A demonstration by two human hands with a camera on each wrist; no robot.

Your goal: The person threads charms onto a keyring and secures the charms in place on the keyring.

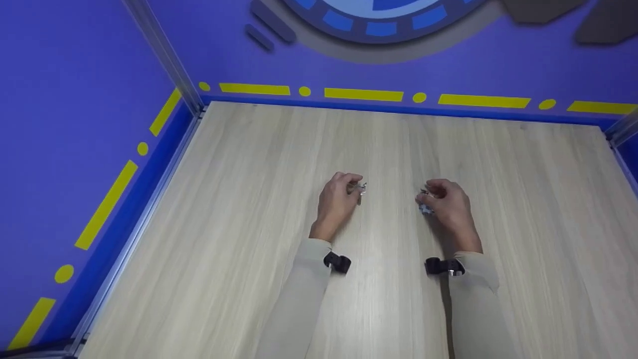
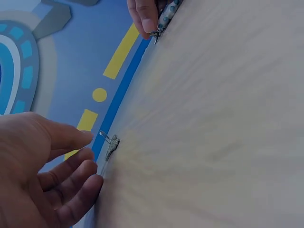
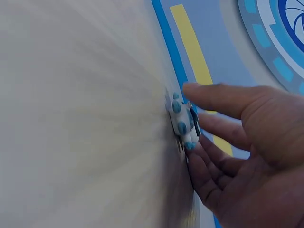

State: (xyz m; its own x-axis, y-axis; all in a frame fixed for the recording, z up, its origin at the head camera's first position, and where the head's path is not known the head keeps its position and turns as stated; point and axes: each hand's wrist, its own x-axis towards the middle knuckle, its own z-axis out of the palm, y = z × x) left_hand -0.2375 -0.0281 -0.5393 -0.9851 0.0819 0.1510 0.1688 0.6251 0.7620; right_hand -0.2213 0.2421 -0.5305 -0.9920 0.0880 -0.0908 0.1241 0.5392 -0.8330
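Observation:
My left hand (image 1: 337,198) is beside a small silver metal clasp (image 2: 112,144) with a wire loop. In the left wrist view its thumb and loosely bent fingers stand apart, and the clasp lies just past the fingertips. To the right, my right hand (image 1: 451,203) bends around a small white piece with blue spots (image 3: 182,119), which has metal fittings on it. The right wrist view shows thumb and index spread on either side of this piece, with no clear pinch. The exact contact at the fingertips is partly hidden.
Both hands are low over a pale wood-grain table (image 1: 389,149). Blue panels with yellow marks (image 1: 364,94) stand along its back and left side, joined by a metal corner post (image 1: 169,55). Black bands with cameras (image 1: 338,262) sit at both wrists.

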